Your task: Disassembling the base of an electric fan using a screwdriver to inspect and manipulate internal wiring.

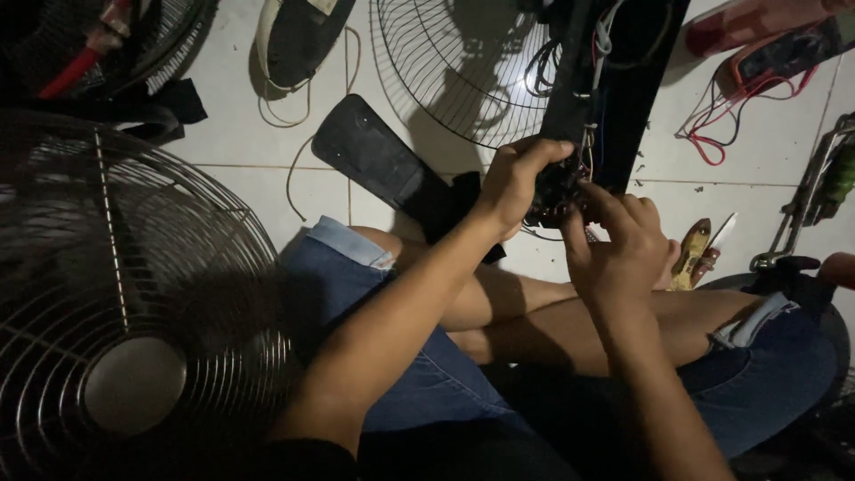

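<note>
Evidently mid-job: left hand (517, 178) gripped the wired fan motor (557, 191), right hand (619, 245) pinched at it; wire guards (454, 62) lay off.

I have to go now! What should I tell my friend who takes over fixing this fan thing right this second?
Left hand: wrapped around the small dark wired part at the bottom of the black fan body, holding it.
Right hand: fingers pressed on the same part, beside its thin wires.
Nearby on the tiled floor: wire fan guard behind the body, another guard on the left, black blade, red-leaded meter, yellow-handled tool.
Done: guards and blade are off.
Left: the wired part remains in hand, with its wires exposed.
</note>
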